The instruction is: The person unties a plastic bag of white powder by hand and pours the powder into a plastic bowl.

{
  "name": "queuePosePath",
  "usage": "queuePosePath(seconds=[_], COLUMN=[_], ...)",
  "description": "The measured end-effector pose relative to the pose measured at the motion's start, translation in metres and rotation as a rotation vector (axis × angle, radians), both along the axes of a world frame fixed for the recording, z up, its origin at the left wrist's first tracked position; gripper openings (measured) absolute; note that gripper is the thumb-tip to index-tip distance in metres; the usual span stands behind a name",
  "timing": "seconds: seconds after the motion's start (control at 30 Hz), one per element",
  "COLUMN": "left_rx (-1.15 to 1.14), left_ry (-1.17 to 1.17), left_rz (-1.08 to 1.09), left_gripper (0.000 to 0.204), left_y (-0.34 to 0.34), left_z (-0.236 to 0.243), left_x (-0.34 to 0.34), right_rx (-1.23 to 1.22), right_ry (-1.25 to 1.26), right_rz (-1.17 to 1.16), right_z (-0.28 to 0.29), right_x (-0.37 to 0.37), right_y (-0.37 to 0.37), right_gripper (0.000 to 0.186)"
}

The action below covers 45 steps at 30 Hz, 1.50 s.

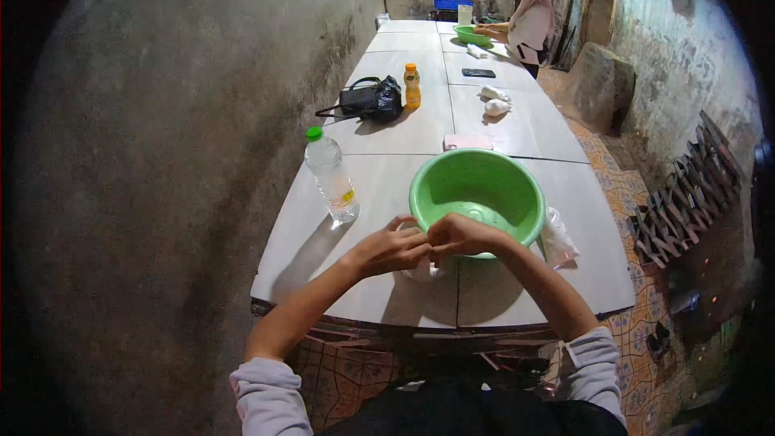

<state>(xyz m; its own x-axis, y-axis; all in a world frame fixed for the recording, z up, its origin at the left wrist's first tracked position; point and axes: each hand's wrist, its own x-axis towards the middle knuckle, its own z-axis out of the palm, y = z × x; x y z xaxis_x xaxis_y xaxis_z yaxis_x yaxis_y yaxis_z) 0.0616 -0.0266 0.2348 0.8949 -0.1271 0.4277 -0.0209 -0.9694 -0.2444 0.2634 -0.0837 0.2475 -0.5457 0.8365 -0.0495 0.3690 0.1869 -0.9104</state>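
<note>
At the near rim of a green basin (pixel 432 173), my left hand (pixel 394 247) and my right hand (pixel 458 234) come together. The fingers of both are pinched closed on the top of a small plastic bag (pixel 425 272) with something white in it. Its lower part shows under my hands, over the table; the fingers hide its neck. Inside the basin only the green bottom shows. To the right of the basin lies another clear plastic bag (pixel 559 241) with white contents.
A water bottle (pixel 329 178) stands left on the tiled table (pixel 387 291). Farther back are a pink box (pixel 468 142), filled white bags (pixel 496 106), a black bag (pixel 371 101), an orange bottle (pixel 412 87) and a phone (pixel 479 73). Another person (pixel 529 24) works at a far green basin (pixel 472 35).
</note>
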Motion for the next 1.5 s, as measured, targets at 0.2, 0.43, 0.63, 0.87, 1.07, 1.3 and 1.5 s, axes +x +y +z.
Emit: queuePosePath(seconds=[0.2,0.43,0.63,0.87,1.07,1.3,1.5], left_rx=[0.010,0.034,0.014,-0.161,-0.279,-0.248,-0.056], left_ry=[0.034,0.016,-0.075,-0.257,-0.368,-0.235,-0.143], left_rz=[-0.064,-0.007,0.039,0.130,0.136,0.142,0.106], left_gripper=[0.017,0.017,0.013,0.020,0.023,0.021,0.021], left_y=[0.006,0.008,0.008,0.002,-0.001,0.003,0.007], left_z=[-0.004,-0.008,-0.019,-0.045,-0.055,-0.031,-0.020], left_x=[0.002,-0.001,-0.003,-0.002,0.001,-0.012,-0.008], right_rx=[0.087,0.333,0.405,0.451,0.543,0.369,0.305], right_ry=[-0.151,-0.201,-0.099,0.154,0.226,0.241,0.028], right_rz=[0.059,-0.065,-0.250,-0.510,-0.604,-0.348,-0.217], right_z=[-0.004,-0.023,-0.057,-0.080,-0.094,-0.052,-0.023], right_x=[-0.004,-0.018,-0.032,-0.044,-0.048,-0.018,-0.014], right_y=[0.004,-0.003,-0.012,-0.022,-0.026,-0.020,-0.011], right_gripper=[0.009,0.018,0.026,0.027,0.014,0.017,0.012])
